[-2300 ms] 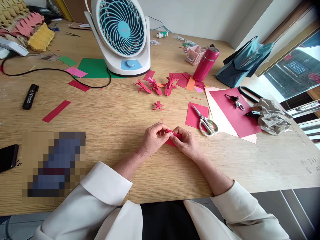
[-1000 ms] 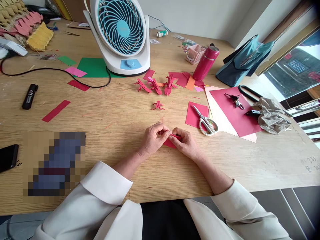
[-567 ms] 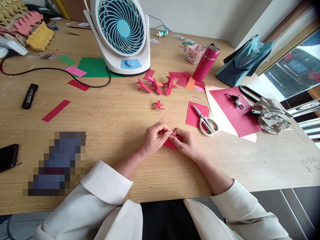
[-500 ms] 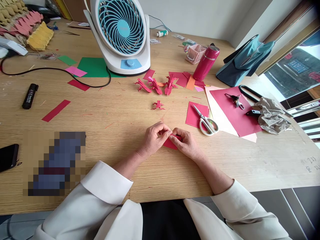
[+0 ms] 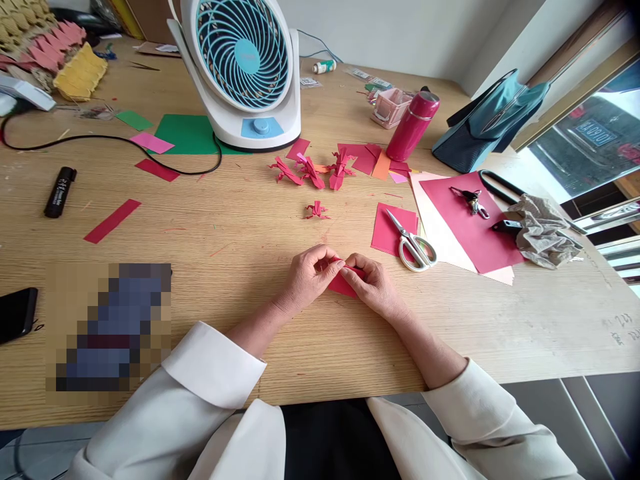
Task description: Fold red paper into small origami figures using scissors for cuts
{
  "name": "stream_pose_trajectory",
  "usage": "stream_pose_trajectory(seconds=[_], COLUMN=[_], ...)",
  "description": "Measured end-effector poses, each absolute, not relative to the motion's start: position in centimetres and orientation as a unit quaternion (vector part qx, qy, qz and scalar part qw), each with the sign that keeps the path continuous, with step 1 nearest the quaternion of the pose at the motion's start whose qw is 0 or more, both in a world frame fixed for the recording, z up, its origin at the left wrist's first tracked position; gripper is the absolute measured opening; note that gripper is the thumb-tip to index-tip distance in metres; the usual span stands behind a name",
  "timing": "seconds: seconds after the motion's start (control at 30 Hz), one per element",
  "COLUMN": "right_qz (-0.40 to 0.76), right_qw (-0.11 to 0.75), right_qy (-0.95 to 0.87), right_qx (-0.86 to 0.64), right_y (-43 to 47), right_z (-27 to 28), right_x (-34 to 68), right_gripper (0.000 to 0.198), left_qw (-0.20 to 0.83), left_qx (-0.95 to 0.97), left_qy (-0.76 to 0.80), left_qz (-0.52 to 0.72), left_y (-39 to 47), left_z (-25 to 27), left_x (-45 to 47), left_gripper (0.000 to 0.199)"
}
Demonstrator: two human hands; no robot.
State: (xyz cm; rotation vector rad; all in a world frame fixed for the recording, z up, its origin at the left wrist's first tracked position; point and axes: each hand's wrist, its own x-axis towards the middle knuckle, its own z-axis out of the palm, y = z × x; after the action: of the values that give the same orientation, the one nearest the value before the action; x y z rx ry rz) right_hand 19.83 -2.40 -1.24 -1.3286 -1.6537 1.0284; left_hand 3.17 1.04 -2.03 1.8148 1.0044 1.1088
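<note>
Between my hands is a piece of red paper (image 5: pixel 343 287), held just above or on the wooden table; its upper edge looks folded. My left hand (image 5: pixel 315 273) pinches it between thumb and forefinger. My right hand (image 5: pixel 371 283) grips the same paper from the other side, the thumb lying on top. The fingers hide much of the sheet. Beyond my hands sits a small folded red paper figure (image 5: pixel 317 211), with several larger ones (image 5: pixel 313 172) in a row behind it. Scissors (image 5: pixel 413 243) with white handles rest on a stack of red paper squares (image 5: pixel 383 227) to the right.
A white and blue fan (image 5: pixel 245 67) stands at the back, its black cable curving left. Also around are a red bottle (image 5: pixel 414 125), a teal bag (image 5: pixel 493 123), a large red sheet (image 5: pixel 465 227), a black marker (image 5: pixel 61 192), a red strip (image 5: pixel 113 221) and a phone (image 5: pixel 17 315).
Both hands keep their pinch on the red paper. The fingers have shifted only very slightly, and a little more of the paper's top edge shows between them.
</note>
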Motion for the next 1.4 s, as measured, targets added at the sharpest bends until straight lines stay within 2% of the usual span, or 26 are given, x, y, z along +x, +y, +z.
stream_pose_trajectory(seconds=[0.53, 0.8, 1.07, 1.4], right_qz=[0.411, 0.411, 0.412, 0.413], right_qw=[0.366, 0.374, 0.373, 0.370], right_qy=[-0.653, -0.638, -0.631, -0.635], right_qx=[-0.521, -0.534, -0.541, -0.538], right_y=[-2.40, -2.34, -2.27, -2.33], right_z=[-1.18, -1.20, -1.35, -1.22], right_x=[19.74, 19.76, 19.71, 19.75], right_gripper=[0.019, 0.028, 0.032, 0.026], left_qw=[0.364, 0.404, 0.391, 0.386], left_qx=[0.715, 0.702, 0.704, 0.698], left_qy=[0.411, 0.402, 0.402, 0.414], left_qz=[0.434, 0.428, 0.436, 0.439], left_y=[1.16, 1.11, 1.07, 1.13], left_z=[-1.84, -1.83, -2.17, -2.19], left_x=[2.84, 2.92, 3.09, 3.00], left_gripper=[0.024, 0.024, 0.021, 0.026])
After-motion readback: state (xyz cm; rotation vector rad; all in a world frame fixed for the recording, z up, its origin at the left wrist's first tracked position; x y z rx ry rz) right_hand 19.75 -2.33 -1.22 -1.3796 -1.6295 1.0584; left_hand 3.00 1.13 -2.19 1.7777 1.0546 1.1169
